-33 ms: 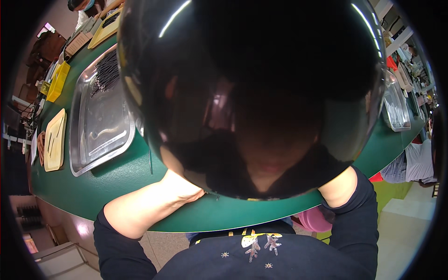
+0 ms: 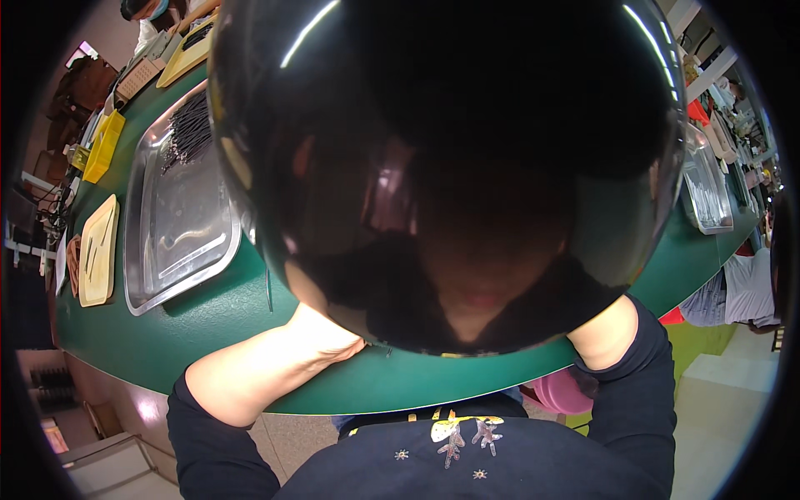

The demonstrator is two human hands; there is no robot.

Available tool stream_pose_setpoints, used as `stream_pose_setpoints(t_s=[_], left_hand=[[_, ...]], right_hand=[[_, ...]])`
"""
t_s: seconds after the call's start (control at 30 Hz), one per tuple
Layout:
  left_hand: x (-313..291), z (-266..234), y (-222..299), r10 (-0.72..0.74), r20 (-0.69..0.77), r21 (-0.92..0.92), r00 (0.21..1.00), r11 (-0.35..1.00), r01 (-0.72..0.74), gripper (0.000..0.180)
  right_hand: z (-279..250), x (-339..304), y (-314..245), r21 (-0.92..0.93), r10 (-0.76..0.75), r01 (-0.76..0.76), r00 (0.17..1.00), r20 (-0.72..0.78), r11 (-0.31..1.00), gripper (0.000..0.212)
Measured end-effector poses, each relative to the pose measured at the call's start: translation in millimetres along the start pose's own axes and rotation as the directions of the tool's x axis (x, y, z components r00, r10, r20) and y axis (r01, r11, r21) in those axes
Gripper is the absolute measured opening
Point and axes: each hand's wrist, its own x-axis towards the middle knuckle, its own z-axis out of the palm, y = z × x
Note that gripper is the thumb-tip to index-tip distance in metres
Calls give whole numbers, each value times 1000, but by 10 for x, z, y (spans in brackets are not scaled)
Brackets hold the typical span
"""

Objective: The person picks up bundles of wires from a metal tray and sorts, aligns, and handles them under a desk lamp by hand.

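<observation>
A large glossy black dome [image 2: 450, 200] covers the middle of the view and hides most of both hands. From the lower left my left forearm reaches in, and the heel of my left hand [image 2: 331, 340] rests on or just above the green table [image 2: 433, 379]. Its fingers are out of sight behind the dome. On the right only my forearm [image 2: 604, 333] shows below the dark sleeve; my right hand is hidden behind the dome. Whatever either hand holds cannot be seen. A small dark piece [image 2: 389, 352] lies near my left hand. A thin rod-like tool [image 2: 269, 290] lies further left.
Left of the dome stands a metal tray [image 2: 150, 283] with a bundle of thin black pieces [image 2: 192, 129]. Beyond it are a cream tray [image 2: 98, 275] and a yellow bin [image 2: 103, 148]. Another metal tray [image 2: 715, 227] sits at the right. A masked person [image 2: 154, 12] is at the far left.
The black dome sits very slightly further left. My arms have not visibly moved.
</observation>
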Motion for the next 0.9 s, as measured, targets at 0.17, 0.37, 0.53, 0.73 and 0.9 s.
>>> stream_pose_setpoints(t_s=[0.17,0.37,0.53,0.73,0.9], left_hand=[[-2,27,16,25,-9,33,1000,999,-25,20],[1,-104,-41,97,-13,35,995,995,-97,23],[-12,-143,-38,72,7,6,997,997,-73,24],[-70,-50,2,64,99,-46,993,997,-60,25],[-1,-231,-119,74,65,-110,995,992,-66,26]], right_hand=[[56,58,-71,-212,-72,44,989,-126,976,24],[62,116,-63,-375,-179,145,982,-58,916,17],[102,99,-65,-5,199,-202,968,-152,979,14],[247,122,-113,140,540,-550,835,100,824,13],[254,163,76,465,459,-508,860,222,725,23]])
